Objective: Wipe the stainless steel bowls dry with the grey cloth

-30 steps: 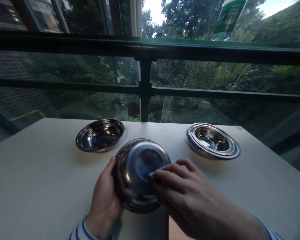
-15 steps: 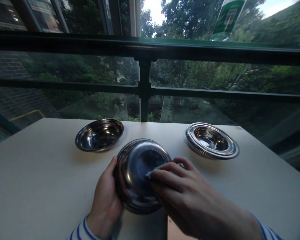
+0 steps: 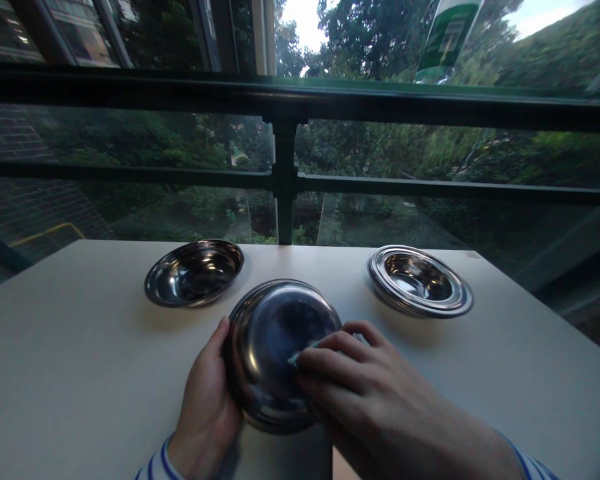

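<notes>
In front of me a shiny metal bowl [image 3: 280, 327] is tilted up with its rounded underside facing me. My left hand [image 3: 207, 393] grips its left rim, thumb along the edge and fingers hidden behind. Bunched under the fingers of my right hand [image 3: 365, 393] is a pale green cloth [image 3: 294, 360], pressed against the bowl's underside at the lower right. Only small bits of the cloth show. Beyond, to the left, another metal bowl [image 3: 195, 275] sits with its hollow side up. To the right lies a stack of metal bowls [image 3: 420, 281], also hollow side up.
The white table [image 3: 80, 347] reaches to a dark green railing [image 3: 285, 177] with glass panels. A bottle with a green label [image 3: 445, 43] stands at the railing's top. A flat orange-pink thing [image 3: 344, 465] shows at the bottom edge, partly hidden by my right hand.
My right hand has shifted slightly left and down on the bowl with the cloth. The whole view has moved a little; the left hand keeps the same grip.
</notes>
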